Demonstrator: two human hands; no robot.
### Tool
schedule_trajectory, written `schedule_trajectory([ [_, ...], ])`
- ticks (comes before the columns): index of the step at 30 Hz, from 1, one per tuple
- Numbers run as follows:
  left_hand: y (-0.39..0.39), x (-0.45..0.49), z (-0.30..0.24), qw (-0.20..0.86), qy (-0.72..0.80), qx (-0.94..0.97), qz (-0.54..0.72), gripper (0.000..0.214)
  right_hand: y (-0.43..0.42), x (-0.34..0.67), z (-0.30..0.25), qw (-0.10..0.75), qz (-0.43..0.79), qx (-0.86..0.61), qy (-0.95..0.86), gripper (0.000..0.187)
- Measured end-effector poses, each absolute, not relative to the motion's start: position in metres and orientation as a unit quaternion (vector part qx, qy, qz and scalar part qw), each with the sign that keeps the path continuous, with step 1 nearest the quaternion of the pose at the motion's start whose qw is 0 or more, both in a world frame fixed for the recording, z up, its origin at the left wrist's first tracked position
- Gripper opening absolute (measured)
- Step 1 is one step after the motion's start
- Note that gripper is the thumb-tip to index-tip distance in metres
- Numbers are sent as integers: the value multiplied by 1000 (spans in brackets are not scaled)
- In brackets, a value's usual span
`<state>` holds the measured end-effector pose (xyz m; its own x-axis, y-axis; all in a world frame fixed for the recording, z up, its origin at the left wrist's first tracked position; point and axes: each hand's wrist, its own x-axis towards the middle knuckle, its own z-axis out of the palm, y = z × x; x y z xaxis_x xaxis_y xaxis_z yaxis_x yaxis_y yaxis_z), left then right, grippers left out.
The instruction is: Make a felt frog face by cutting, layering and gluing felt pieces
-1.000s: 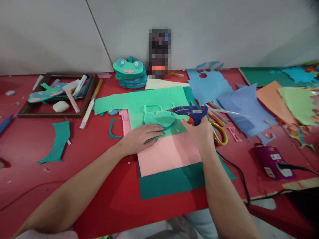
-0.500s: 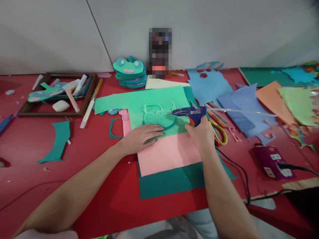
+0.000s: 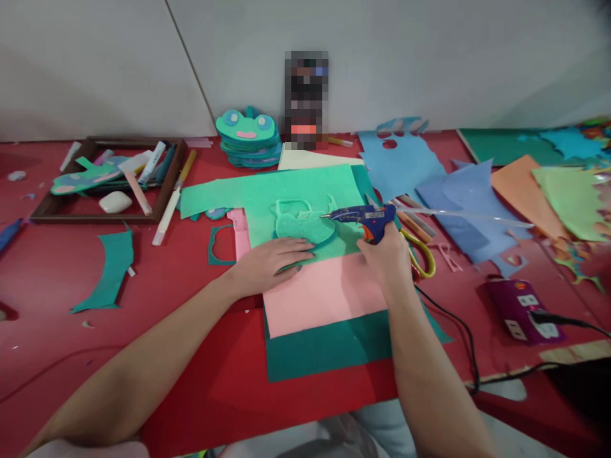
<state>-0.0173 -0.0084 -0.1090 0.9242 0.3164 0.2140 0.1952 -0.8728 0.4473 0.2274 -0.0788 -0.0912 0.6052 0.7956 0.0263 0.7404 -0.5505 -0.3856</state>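
My right hand (image 3: 386, 251) grips a blue hot glue gun (image 3: 370, 219) with an orange trigger, and a long clear glue stick (image 3: 458, 213) sticks out of its back. The nozzle touches or hovers just over a green frog-head-shaped felt piece (image 3: 300, 228); I cannot tell which. My left hand (image 3: 272, 261) lies flat, fingers stretched out, across the lower left edge of that piece. Under it are a light green sheet (image 3: 267, 187), a pink sheet (image 3: 324, 292) and a dark green sheet (image 3: 329, 350), stacked on the red table.
Behind stands a pile of finished frog faces (image 3: 248, 137). A brown wooden frame (image 3: 179, 159) holding markers is at the left. Yellow-handled scissors (image 3: 424, 254), blue felt sheets (image 3: 458, 197) and a purple power strip (image 3: 522, 312) sit right. A cord (image 3: 458, 321) runs beside my right forearm.
The glue gun's nozzle has shifted slightly to the right along the frog-head piece. My left hand stays in place.
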Motion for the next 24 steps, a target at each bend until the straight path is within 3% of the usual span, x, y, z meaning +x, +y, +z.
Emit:
schedule_trajectory([
  [24,-8,-18,-111,222,136,954,146,35,-82,227,-88,151,61,-879,-448,39],
])
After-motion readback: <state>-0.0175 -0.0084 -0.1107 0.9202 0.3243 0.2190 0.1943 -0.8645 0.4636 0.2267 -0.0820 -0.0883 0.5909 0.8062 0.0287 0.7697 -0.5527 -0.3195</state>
